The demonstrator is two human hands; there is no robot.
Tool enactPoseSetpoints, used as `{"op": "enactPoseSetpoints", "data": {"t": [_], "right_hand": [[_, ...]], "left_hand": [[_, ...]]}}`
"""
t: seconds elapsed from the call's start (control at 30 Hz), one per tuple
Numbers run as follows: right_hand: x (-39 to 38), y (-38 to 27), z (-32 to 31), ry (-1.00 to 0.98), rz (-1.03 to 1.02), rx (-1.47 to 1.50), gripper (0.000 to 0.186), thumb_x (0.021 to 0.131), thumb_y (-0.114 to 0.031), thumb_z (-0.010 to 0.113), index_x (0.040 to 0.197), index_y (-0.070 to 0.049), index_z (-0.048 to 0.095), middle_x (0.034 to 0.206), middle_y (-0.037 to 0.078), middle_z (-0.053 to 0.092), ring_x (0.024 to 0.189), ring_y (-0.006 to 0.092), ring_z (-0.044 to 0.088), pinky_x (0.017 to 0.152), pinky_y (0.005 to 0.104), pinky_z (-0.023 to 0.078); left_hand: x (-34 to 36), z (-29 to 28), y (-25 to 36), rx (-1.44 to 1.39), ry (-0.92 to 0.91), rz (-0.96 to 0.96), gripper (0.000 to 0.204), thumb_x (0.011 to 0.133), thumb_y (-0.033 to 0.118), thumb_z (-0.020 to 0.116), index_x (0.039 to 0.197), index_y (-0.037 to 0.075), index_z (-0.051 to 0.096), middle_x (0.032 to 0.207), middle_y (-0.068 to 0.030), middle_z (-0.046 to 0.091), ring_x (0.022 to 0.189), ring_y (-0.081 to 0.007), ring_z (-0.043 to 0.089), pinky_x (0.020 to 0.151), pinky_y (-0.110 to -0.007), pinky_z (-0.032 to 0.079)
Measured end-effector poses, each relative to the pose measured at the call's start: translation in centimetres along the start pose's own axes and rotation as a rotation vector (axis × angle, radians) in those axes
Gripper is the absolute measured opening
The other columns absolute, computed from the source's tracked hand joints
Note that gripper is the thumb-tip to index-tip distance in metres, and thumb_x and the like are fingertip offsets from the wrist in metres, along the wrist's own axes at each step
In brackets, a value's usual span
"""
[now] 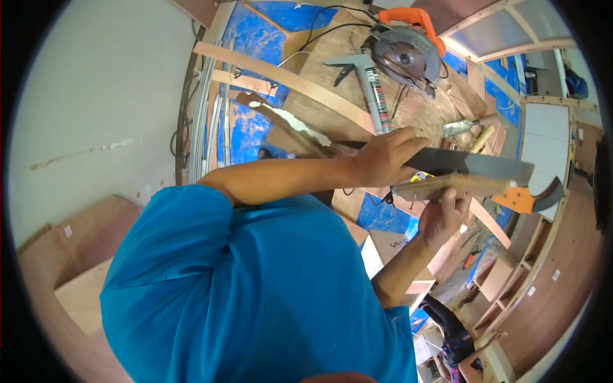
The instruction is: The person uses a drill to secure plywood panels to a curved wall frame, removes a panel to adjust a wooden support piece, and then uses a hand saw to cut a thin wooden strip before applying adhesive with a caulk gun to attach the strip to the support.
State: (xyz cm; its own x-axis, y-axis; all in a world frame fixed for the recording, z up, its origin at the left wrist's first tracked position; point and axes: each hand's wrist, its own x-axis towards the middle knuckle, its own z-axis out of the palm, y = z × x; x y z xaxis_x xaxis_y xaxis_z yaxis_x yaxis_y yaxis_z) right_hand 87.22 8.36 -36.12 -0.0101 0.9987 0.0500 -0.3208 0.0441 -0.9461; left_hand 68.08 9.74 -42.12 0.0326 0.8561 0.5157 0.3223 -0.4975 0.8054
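My left hand [391, 153] reaches across from the left, its fingers curled over the grey blade of a handsaw [479, 164]. The narrow dark end of the blade comes out left of this hand, and its wide end points right. An orange and black handle [520, 199] shows below that wide end, partly behind a piece of wood. My right hand [442, 217], lower down, is closed on that light piece of wood [456, 185], which lies alongside the blade. The fingers partly cover the wood's lower edge.
Beyond my hands are a circular saw [405, 54] with an orange handle, a grey caulking gun [373, 92] and a scraper [456, 127]. A long wooden strip [287, 80] crosses blue sheeting [255, 32]. A board bears white paste [290, 121]. Another person [456, 345] is at the lower right.
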Motion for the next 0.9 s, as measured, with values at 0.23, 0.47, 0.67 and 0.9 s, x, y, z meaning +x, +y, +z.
{"op": "enactPoseSetpoints", "data": {"t": [0.23,0.47,0.67,0.9], "right_hand": [[1.5,2.7,8.5,-0.068,0.048,-0.431,0.027,0.088,-0.013,0.081,0.108,0.002,0.072,0.095,0.003,0.071,0.084,0.0092,0.061,0.076,0.0247,0.048],[2.8,0.6,14.8,-0.735,0.358,-0.791,0.034,0.082,-0.015,0.084,0.109,0.002,0.075,0.098,0.006,0.072,0.089,0.0139,0.064,0.079,0.0291,0.049],[-1.6,8.6,22.6,-1.475,0.053,-1.076,0.035,0.075,-0.018,0.083,0.107,-0.007,0.077,0.097,0.016,0.075,0.094,0.0329,0.07,0.082,0.0441,0.052],[-7.5,14.8,32.0,-1.902,0.122,-1.13,0.032,0.073,-0.02,0.081,0.103,-0.011,0.077,0.094,0.014,0.075,0.093,0.0371,0.07,0.078,0.047,0.052]], "left_hand": [[-6.4,-7.0,-1.6,0.05,-0.021,-0.16,0.09,0.076,0.025,0.087,0.151,0.0,0.044,0.132,-0.0249,0.051,0.124,-0.0441,0.052,0.104,-0.049,0.046],[-11.3,-35.9,-9.2,0.033,0.2,-0.421,0.087,0.086,0.035,0.082,0.157,0.009,0.04,0.158,-0.0152,0.042,0.143,-0.0303,0.045,0.116,-0.041,0.043],[-12.4,-51.5,-2.7,0.31,0.304,-0.075,0.091,0.087,0.041,0.081,0.159,0.009,0.036,0.151,-0.0176,0.052,0.136,-0.0305,0.053,0.111,-0.041,0.045],[-20.2,-55.1,-0.9,-0.023,-0.836,-0.804,0.091,0.08,0.041,0.087,0.154,0.005,0.047,0.124,-0.0165,0.069,0.117,-0.0257,0.065,0.102,-0.04,0.051]]}}
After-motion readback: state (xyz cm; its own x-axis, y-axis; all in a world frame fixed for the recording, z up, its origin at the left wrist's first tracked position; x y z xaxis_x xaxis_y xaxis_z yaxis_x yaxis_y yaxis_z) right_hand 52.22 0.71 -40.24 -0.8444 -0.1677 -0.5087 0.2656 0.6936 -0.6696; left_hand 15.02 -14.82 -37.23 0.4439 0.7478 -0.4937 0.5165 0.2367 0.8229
